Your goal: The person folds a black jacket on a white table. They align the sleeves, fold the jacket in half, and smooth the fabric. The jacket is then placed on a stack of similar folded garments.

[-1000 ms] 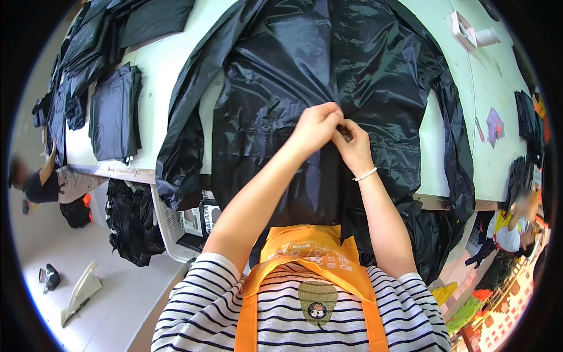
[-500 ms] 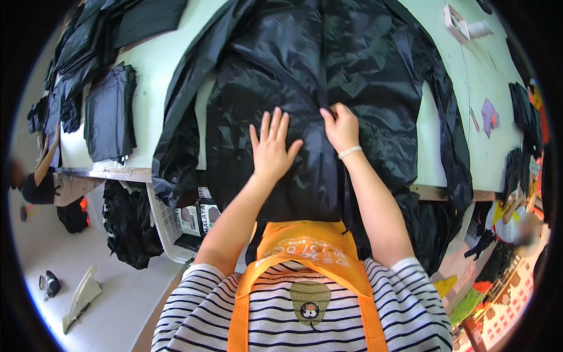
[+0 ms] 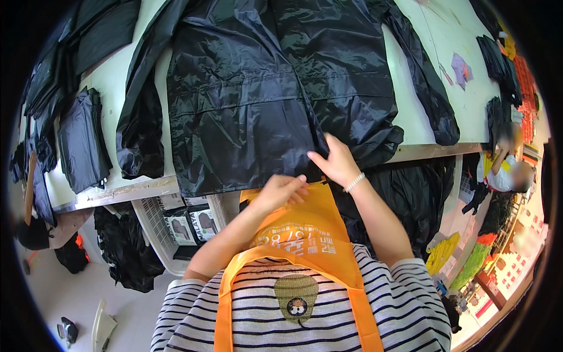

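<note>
A shiny black jacket [image 3: 234, 117] lies spread on the pale green table, its sleeves out to either side and its hem at the near edge. At the lower end of the front opening, my right hand [image 3: 340, 164] has the jacket's front edge between thumb and fingers. Just below the hem, in front of my orange apron [image 3: 305, 226], my left hand [image 3: 281, 192] is off the cloth. Its fingers are loosely bent and a little apart, with nothing seen in them.
Folded black garments [image 3: 85, 141] are piled at the table's left. A white basket [image 3: 153, 232] with printed packets stands under the near edge, beside hanging black cloth [image 3: 126, 246]. A purple scrap [image 3: 461, 70] lies at right. Other people are at both sides.
My left hand has come off the jacket, down toward my apron. My right hand has moved down the front edge to the hem. The view has shifted, and the jacket's panels lie flatter.
</note>
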`<state>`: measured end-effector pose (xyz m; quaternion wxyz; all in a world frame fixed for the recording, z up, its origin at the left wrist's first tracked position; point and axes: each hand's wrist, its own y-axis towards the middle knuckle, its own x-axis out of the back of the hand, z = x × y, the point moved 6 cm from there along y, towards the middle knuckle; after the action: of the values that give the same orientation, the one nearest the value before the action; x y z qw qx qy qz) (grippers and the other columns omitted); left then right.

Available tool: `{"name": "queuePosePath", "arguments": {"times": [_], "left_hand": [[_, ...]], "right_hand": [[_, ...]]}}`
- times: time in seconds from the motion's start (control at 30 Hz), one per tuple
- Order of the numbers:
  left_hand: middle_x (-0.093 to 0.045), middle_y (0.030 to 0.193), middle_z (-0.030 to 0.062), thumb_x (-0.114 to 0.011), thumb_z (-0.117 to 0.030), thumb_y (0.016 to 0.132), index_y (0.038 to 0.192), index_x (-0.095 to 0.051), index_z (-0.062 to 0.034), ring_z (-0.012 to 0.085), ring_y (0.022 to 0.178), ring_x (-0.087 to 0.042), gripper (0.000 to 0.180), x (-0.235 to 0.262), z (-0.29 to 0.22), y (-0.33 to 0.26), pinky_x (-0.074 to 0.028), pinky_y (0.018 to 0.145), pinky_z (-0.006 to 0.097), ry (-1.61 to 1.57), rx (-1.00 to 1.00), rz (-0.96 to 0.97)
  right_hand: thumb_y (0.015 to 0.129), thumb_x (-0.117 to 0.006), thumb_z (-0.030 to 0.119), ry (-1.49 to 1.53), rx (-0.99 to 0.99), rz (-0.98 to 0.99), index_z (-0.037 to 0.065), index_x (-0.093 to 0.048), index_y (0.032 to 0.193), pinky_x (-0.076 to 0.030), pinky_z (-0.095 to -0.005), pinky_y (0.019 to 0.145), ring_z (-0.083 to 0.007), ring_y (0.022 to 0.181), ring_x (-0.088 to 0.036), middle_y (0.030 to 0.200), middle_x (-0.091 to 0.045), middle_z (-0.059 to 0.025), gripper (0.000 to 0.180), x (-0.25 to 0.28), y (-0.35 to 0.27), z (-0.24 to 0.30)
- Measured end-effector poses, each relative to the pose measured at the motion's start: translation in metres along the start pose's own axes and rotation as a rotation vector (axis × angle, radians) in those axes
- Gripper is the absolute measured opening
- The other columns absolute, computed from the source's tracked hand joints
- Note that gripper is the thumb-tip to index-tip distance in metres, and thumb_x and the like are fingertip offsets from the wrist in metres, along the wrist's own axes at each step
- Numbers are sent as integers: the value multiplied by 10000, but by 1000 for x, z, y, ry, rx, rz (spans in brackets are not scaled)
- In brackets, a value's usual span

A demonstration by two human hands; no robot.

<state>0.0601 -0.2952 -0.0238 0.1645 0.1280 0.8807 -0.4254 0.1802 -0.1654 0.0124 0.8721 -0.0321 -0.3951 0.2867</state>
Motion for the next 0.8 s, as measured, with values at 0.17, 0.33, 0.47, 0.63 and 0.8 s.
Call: {"name": "queuePosePath", "arguments": {"times": [0.17,0.33,0.47,0.63,0.8], "left_hand": [[-611,1168,169,-562,-434,926,1219,-498,70,205,1016,-613,586,-20,44,11,-482,876,280,-822,240,-109],[-623,1148,154,-549,-410,938,1207,-497,71,203,981,-626,554,-29,31,-9,-498,862,288,-826,301,-60],[-634,1120,172,-484,-366,979,1170,-529,66,217,952,-640,474,-33,17,-22,-521,805,308,-800,263,-34],[-664,1037,186,-445,-343,994,1093,-578,47,226,936,-648,424,-18,4,-42,-510,806,303,-464,149,-68],[-647,1061,192,-539,-193,954,1023,-589,83,267,966,-648,289,-25,-9,-47,-509,882,354,-721,-59,-106]], "right_hand": [[842,-648,19,292,-112,-164,-44,-607,966,-470,-223,614,-94,662,-584,815,-617,-80,145,12,-61,-8],[814,-642,19,20,125,-347,-10,-628,949,-497,-326,659,-281,746,-609,840,-607,-129,139,31,-76,47],[799,-650,-13,3,259,-540,-4,-638,955,-499,-343,686,-299,766,-605,843,-614,-132,157,41,-83,79],[839,-653,7,222,94,-541,1,-679,970,-458,-250,607,-152,681,-584,829,-630,-81,134,39,-84,41],[824,-673,30,263,113,-458,7,-682,986,-471,-266,580,-179,643,-590,819,-614,-88,164,24,-88,55]]}}
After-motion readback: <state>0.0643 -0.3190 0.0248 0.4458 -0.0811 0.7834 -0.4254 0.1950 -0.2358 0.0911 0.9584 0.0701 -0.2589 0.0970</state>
